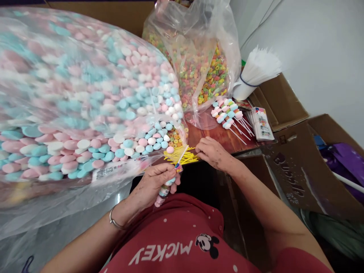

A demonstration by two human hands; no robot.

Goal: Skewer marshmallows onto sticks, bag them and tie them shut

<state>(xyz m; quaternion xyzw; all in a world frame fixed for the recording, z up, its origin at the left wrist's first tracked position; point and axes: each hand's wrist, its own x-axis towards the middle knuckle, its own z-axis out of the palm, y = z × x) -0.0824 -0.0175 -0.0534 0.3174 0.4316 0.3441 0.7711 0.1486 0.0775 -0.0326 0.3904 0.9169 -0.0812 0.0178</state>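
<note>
In my left hand point(152, 180) is a wrapped marshmallow skewer point(163, 192) in a clear printed bag. Its white stick point(182, 154) points up and away from me. The fingers close around the bag near its gathered neck. My right hand point(214, 153) is over the table edge, just right of a loose pile of yellow twist ties point(186, 156). Its fingers are curled together, and whatever may be between the fingertips is hidden. One pink marshmallow point(170, 149) lies beside the ties.
A huge clear bag of pastel marshmallows point(85, 113) fills the left. Behind stands a bag of coloured cereal rings point(209, 76). To the right are unwrapped marshmallow skewers point(227, 113), a stack of printed bags point(261, 124), a cup of white sticks point(253, 74) and cardboard boxes point(287, 167).
</note>
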